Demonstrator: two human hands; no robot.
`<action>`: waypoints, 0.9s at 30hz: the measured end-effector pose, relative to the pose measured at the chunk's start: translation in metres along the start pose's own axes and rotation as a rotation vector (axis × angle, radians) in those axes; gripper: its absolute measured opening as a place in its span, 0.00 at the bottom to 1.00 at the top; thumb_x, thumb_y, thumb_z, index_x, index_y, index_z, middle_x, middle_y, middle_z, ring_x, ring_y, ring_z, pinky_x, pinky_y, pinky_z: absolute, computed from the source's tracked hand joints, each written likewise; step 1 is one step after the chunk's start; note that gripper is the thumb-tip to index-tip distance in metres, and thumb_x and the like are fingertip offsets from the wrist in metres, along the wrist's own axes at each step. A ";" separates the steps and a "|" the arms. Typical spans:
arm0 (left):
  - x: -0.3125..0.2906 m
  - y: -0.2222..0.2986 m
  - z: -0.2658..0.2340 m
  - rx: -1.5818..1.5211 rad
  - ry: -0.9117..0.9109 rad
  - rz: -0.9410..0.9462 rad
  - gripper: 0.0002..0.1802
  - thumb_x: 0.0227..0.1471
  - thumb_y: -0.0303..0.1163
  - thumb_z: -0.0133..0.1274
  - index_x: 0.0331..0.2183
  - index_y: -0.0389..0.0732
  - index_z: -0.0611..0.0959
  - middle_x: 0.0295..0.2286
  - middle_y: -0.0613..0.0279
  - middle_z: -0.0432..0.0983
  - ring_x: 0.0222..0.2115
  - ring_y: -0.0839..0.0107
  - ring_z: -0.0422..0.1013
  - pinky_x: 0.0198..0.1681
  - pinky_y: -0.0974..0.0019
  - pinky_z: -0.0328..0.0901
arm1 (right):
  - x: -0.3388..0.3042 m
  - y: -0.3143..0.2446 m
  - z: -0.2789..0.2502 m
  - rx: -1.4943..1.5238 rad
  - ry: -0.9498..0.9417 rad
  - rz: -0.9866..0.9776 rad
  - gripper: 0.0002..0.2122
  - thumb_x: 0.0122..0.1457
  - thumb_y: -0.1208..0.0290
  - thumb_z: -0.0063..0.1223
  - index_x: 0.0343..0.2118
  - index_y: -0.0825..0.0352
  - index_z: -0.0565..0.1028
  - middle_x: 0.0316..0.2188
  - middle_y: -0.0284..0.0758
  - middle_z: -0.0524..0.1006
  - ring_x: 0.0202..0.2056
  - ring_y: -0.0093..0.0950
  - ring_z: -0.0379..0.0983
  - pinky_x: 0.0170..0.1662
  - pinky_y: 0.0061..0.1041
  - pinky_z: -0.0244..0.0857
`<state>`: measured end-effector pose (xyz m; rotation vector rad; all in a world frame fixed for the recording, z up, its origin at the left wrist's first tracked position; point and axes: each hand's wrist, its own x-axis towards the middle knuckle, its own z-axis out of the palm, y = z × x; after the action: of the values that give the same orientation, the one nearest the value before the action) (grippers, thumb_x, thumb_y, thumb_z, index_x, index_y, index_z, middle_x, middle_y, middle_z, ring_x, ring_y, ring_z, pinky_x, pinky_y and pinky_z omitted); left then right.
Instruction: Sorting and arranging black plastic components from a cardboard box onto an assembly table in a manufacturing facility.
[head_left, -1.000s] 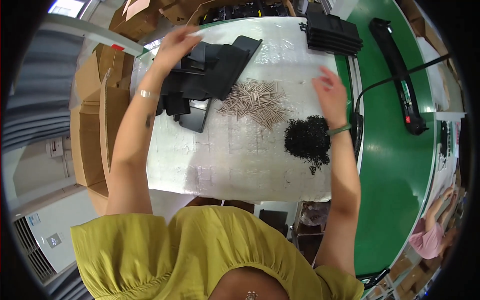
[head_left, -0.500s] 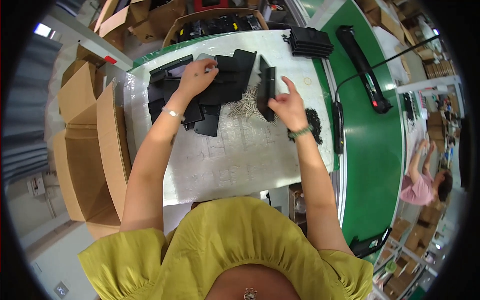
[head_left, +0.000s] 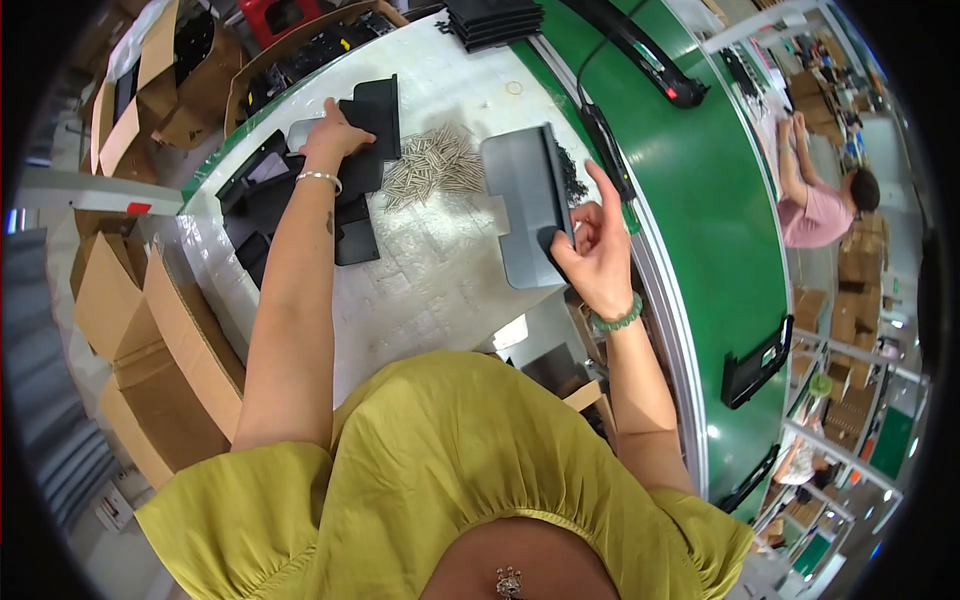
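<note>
Grey plastic panel (head_left: 527, 205), flat and roughly rectangular with a raised ridge along its far-right edge, lies on the white worktop (head_left: 430, 290) near the worktop's right edge, beside the green conveyor belt (head_left: 700, 200). Right hand (head_left: 597, 250) pinches the panel's near right corner between thumb and fingers, index finger raised and pointing away from the panel; a green bead bracelet sits at that wrist. Left hand (head_left: 335, 135) rests well to the left of the panel, fingers closed down on a black plastic bracket (head_left: 372, 120) at the top of a heap of black plastic parts (head_left: 290, 205); a thin silver bangle circles that wrist. Pile of pale metal screws (head_left: 435, 165) lies just left of the panel, between it and the black heap. Small dark screws (head_left: 572, 180) show at the panel's right edge, partly hidden behind it. Stack of black ribbed trays (head_left: 495, 20) stands beyond the panel at the worktop's far end. Long black bar (head_left: 640, 50) lies on the belt beyond and right of the panel; a black cable (head_left: 605, 140) runs along the belt's near border. Brown cardboard boxes (head_left: 150, 330), open and unprinted on the faces seen, stand far left of the panel beside the worktop; another open carton (head_left: 300, 50) holding black parts sits beyond the left hand. Small red tag (head_left: 138, 208) is fixed to the frame left of the worktop; its marking is too small to tell. Another person in a pink top (head_left: 820, 205) works far right of the panel, past the belt.
</note>
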<state>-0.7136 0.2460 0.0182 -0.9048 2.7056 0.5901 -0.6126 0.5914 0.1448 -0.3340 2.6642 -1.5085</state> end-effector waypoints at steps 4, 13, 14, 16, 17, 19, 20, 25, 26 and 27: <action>-0.022 -0.015 -0.013 -0.338 0.387 0.210 0.37 0.34 0.37 0.58 0.48 0.37 0.66 0.33 0.49 0.76 0.34 0.55 0.73 0.38 0.63 0.67 | -0.005 -0.001 0.006 0.060 0.024 -0.047 0.30 0.38 0.80 0.52 0.51 0.63 0.65 0.20 0.27 0.66 0.15 0.15 0.57 0.20 0.15 0.56; -0.185 0.011 -0.044 -1.617 -0.514 0.224 0.17 0.46 0.21 0.49 0.42 0.38 0.72 0.35 0.64 0.73 0.35 0.75 0.71 0.39 0.72 0.68 | -0.009 -0.033 0.018 -0.033 0.152 -0.413 0.18 0.39 0.82 0.55 0.38 0.66 0.72 0.24 0.32 0.65 0.21 0.24 0.64 0.23 0.21 0.60; -0.192 0.010 -0.047 -1.635 -0.573 0.241 0.17 0.47 0.22 0.49 0.42 0.38 0.72 0.35 0.64 0.73 0.35 0.76 0.71 0.39 0.72 0.68 | -0.008 -0.034 0.014 -0.040 0.151 -0.458 0.18 0.39 0.83 0.56 0.37 0.66 0.72 0.25 0.33 0.66 0.22 0.24 0.65 0.23 0.21 0.60; -0.201 0.002 -0.050 -1.646 -0.633 0.226 0.17 0.48 0.22 0.48 0.43 0.37 0.71 0.36 0.64 0.73 0.35 0.77 0.70 0.39 0.72 0.68 | -0.008 -0.035 0.007 -0.056 0.167 -0.539 0.18 0.38 0.85 0.56 0.37 0.66 0.73 0.29 0.34 0.68 0.25 0.26 0.66 0.27 0.21 0.62; -0.204 -0.002 -0.049 -1.677 -0.695 0.237 0.18 0.48 0.23 0.47 0.44 0.37 0.70 0.36 0.64 0.72 0.36 0.77 0.70 0.40 0.72 0.68 | -0.010 -0.034 0.004 -0.066 0.160 -0.539 0.18 0.38 0.85 0.56 0.36 0.66 0.73 0.29 0.34 0.68 0.26 0.26 0.67 0.27 0.22 0.62; -0.216 -0.008 -0.048 -1.660 -0.737 0.243 0.20 0.48 0.24 0.47 0.46 0.38 0.68 0.37 0.64 0.72 0.37 0.75 0.70 0.41 0.72 0.67 | -0.014 -0.034 0.002 -0.081 0.155 -0.539 0.18 0.37 0.85 0.56 0.36 0.65 0.74 0.29 0.34 0.68 0.26 0.27 0.67 0.28 0.22 0.63; -0.220 -0.011 -0.043 -1.590 -0.677 0.222 0.23 0.48 0.23 0.47 0.48 0.37 0.66 0.38 0.64 0.72 0.37 0.76 0.70 0.41 0.72 0.67 | -0.015 -0.031 0.002 -0.082 0.156 -0.563 0.19 0.36 0.85 0.56 0.36 0.65 0.74 0.29 0.34 0.68 0.27 0.28 0.67 0.28 0.23 0.63; -0.224 -0.035 -0.014 -1.066 -0.519 0.413 0.26 0.45 0.22 0.51 0.49 0.36 0.67 0.31 0.67 0.73 0.30 0.80 0.68 0.32 0.76 0.64 | -0.020 -0.021 0.006 -0.180 0.152 -0.668 0.19 0.33 0.85 0.55 0.33 0.62 0.74 0.27 0.33 0.68 0.27 0.31 0.67 0.29 0.26 0.63; -0.225 -0.036 -0.013 -1.003 -0.554 0.422 0.26 0.44 0.23 0.52 0.48 0.35 0.68 0.28 0.67 0.73 0.28 0.81 0.68 0.30 0.76 0.63 | -0.021 -0.018 0.006 -0.182 0.141 -0.655 0.19 0.33 0.85 0.55 0.33 0.62 0.74 0.27 0.33 0.68 0.27 0.31 0.67 0.29 0.26 0.63; -0.227 -0.042 -0.018 -0.897 -0.412 0.348 0.26 0.43 0.24 0.53 0.48 0.35 0.69 0.25 0.67 0.73 0.25 0.81 0.67 0.26 0.76 0.62 | -0.022 -0.015 0.005 -0.238 0.117 -0.702 0.19 0.33 0.85 0.55 0.33 0.62 0.74 0.27 0.33 0.68 0.27 0.30 0.67 0.28 0.26 0.63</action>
<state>-0.5117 0.3262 0.0980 -0.3609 2.1743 1.9028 -0.5877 0.5850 0.1535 -1.3500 2.9911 -1.3461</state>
